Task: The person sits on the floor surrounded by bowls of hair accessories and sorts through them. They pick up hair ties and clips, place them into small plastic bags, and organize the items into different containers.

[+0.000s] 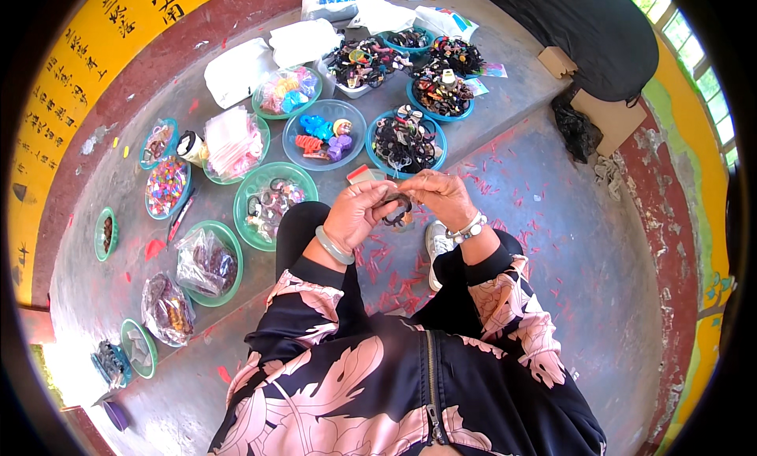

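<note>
Close together above my knees, my left hand (356, 211) and my right hand (444, 200) meet at the fingertips. A dark hair tie (399, 211) hangs in a loop below the left fingers, which are closed on it. My right thumb and fingers are pinched right beside it; what they grip is too small to make out. Just beyond the hands lies a small red and white card (364, 174). The nearest bowl to my left hand is a green one (247, 229) with dark hair ties and small pale pieces. A blue bowl (440, 158) of dark hair ties stands just past both hands.
Ahead, a clear bowl (300, 152) holds colourful coiled bands. More bowls and a white tub (364, 90) of hair ties stand behind. At left are a bowl of colourful bits (186, 205), a box cutter (180, 219) and bagged items (167, 310). Red scraps (489, 180) litter the floor.
</note>
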A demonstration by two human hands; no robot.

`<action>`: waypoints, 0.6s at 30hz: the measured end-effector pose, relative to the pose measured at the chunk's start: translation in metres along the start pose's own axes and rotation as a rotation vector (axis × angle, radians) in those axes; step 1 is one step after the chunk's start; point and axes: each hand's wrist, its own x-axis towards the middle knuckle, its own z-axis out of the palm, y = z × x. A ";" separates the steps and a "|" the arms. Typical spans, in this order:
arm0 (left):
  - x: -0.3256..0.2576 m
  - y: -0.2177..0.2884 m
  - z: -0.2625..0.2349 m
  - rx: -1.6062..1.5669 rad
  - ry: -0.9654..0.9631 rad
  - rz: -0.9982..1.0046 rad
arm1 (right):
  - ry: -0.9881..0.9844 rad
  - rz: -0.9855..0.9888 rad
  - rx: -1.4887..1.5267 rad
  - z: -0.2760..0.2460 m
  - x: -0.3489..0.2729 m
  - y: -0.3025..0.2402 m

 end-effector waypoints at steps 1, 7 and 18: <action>0.000 -0.001 -0.002 0.007 -0.001 0.003 | -0.004 -0.024 -0.016 -0.001 0.000 0.000; -0.001 0.002 0.001 -0.002 -0.031 0.004 | 0.004 -0.186 -0.170 -0.002 0.000 -0.003; -0.001 0.001 0.007 -0.039 -0.039 0.051 | 0.030 -0.238 -0.210 0.001 0.001 0.001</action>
